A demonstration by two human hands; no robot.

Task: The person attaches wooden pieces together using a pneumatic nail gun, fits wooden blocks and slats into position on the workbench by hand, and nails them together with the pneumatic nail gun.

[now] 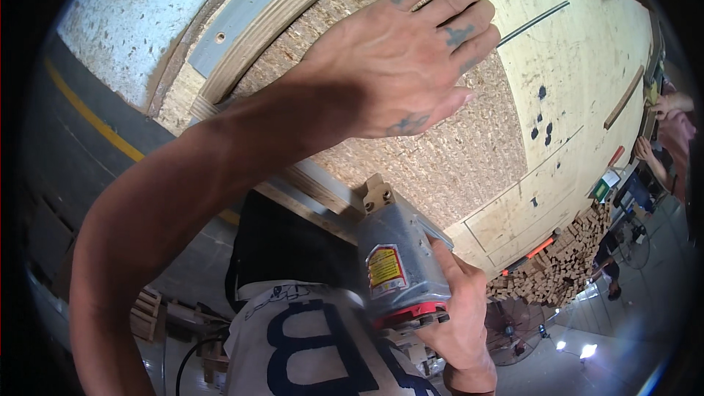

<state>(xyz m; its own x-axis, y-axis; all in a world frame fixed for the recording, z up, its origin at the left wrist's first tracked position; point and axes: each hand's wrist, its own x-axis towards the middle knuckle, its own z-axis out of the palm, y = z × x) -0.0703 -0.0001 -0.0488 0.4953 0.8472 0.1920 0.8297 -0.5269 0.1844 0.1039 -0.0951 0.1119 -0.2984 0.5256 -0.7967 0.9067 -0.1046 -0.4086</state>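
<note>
My left hand (407, 59) lies palm down over a rough chipboard panel (440, 158), its fingers reaching toward the right and nothing visible in its grip. Lower down, my right hand (462, 312) is wrapped round a nail gun (400, 253) with a grey metal body, a yellow and red label and a red ring at its end. The nail gun's nose is against or just over the panel's near edge, by a grey-faced wooden strip (323, 183); contact cannot be made out. A curved layered plywood rail (257, 48) borders the panel on the far left.
Pale plywood (565, 95) with dark spots extends to the right. Beyond it are a heap of small wood blocks (557, 268), an orange-handled tool (540, 248) and a loose wood strip (624, 97). Another person's hand (645, 152) is at the far right edge.
</note>
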